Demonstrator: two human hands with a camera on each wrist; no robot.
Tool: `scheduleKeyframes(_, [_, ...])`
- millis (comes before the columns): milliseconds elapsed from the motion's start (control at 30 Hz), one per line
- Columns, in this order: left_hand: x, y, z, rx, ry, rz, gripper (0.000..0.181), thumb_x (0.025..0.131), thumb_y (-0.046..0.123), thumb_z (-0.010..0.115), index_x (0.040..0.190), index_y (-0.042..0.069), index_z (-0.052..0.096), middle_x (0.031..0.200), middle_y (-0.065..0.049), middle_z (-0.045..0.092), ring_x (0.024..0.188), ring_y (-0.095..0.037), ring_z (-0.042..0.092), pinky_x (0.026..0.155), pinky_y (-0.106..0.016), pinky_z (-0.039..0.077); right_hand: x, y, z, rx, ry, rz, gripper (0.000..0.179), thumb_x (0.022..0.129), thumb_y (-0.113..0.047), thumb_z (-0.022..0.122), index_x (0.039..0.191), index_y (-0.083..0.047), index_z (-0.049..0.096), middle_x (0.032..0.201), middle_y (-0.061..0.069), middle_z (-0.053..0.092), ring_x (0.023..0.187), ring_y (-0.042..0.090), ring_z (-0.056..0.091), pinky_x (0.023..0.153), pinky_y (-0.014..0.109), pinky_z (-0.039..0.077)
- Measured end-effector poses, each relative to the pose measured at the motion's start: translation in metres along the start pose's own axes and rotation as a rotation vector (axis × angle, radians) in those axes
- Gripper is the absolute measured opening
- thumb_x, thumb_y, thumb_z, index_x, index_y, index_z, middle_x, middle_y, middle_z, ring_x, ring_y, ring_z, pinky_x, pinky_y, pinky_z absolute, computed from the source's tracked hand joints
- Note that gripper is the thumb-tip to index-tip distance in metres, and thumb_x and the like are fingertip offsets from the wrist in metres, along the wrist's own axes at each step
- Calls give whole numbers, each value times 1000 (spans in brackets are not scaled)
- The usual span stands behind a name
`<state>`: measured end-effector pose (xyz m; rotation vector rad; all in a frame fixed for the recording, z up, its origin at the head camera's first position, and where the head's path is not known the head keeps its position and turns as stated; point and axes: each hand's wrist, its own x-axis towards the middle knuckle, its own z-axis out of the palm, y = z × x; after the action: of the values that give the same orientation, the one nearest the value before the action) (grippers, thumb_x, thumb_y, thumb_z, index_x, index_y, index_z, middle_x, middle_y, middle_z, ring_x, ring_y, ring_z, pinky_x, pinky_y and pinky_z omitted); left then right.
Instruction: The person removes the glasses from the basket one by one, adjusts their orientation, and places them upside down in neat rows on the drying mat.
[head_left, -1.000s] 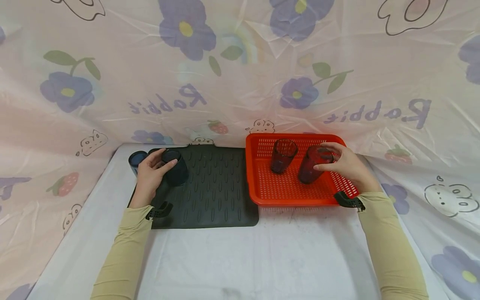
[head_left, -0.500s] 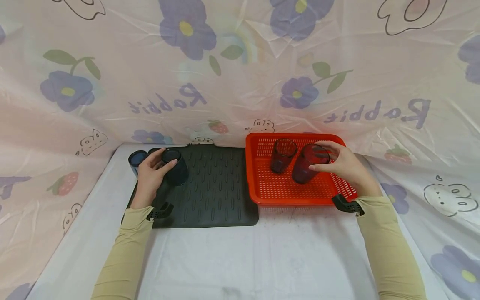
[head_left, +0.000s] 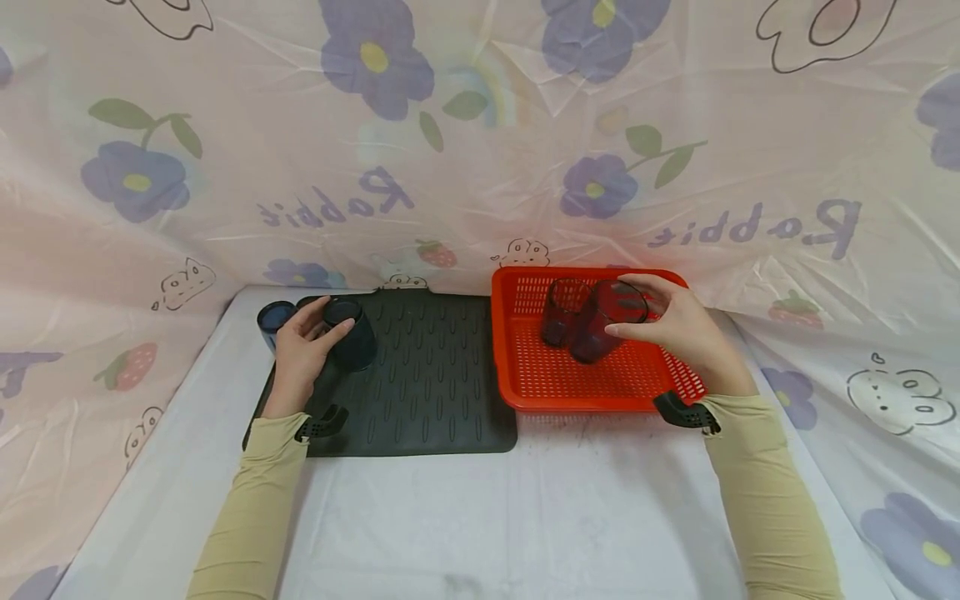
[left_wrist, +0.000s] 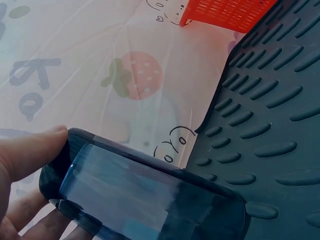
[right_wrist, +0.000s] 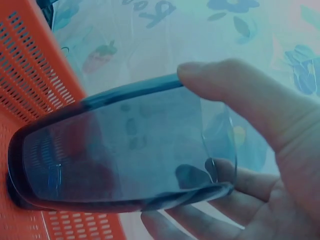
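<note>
My left hand [head_left: 303,354] grips a dark blue drinking glass [head_left: 356,346] near its rim, over the back left of the black ridged mat [head_left: 427,392]. In the left wrist view the thumb lies on one side of that glass [left_wrist: 150,185] and fingers on the other. Inside the red basket [head_left: 592,405], my right hand [head_left: 686,329] holds a second tinted glass [head_left: 596,333], tilted, between thumb and fingers near the rim. A third glass [head_left: 553,325] stands in the basket, partly hidden behind it. Whether the right glass touches the basket floor, I cannot tell.
Another blue glass [head_left: 274,315] stands at the mat's far left corner, partly behind my left hand. One more dark rim shows beside it, mostly hidden. A white-covered table [head_left: 480,525] lies in front; a patterned curtain [head_left: 480,183] hangs behind.
My right hand has moved left within the basket with its glass, which now overlaps the third glass in view and looks slightly raised. The left hand has stayed put.
</note>
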<state>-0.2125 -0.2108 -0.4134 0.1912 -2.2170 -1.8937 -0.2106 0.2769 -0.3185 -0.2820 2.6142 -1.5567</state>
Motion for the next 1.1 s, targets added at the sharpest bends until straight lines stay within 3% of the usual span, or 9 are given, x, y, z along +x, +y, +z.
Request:
scheduleKeyframes(233, [7, -14, 1, 2, 32, 21, 64, 84, 16, 76, 142, 14, 48, 143, -11, 44, 133, -28, 39, 109, -41, 32, 1, -6, 7, 59, -8, -43, 72, 76, -14, 83, 139, -13, 48, 134, 5, 52, 120, 18, 53, 81, 20, 50])
scheduleKeyframes(433, [8, -13, 1, -4, 32, 14, 63, 85, 16, 75, 141, 14, 49, 142, -11, 46, 132, -28, 40, 107, -42, 35, 4, -11, 12, 10, 11, -53, 72, 75, -21, 85, 137, -17, 50, 132, 1, 54, 119, 17, 54, 78, 20, 52])
scheduleKeyframes(667, [8, -11, 0, 2, 14, 3, 63, 86, 14, 73, 143, 12, 46, 143, -13, 44, 132, -29, 40, 106, -43, 36, 8, -12, 24, 89, 17, -80, 70, 74, -19, 85, 136, -16, 51, 127, 3, 58, 113, 16, 58, 81, 22, 52])
scheduleKeyframes(1100, [6, -7, 2, 6, 28, 24, 63, 86, 14, 74, 142, 10, 46, 143, -13, 43, 132, -28, 40, 109, -40, 33, 14, -16, 39, 131, -1, -96, 67, 74, -17, 85, 134, -16, 53, 125, 6, 60, 113, 18, 58, 81, 24, 52])
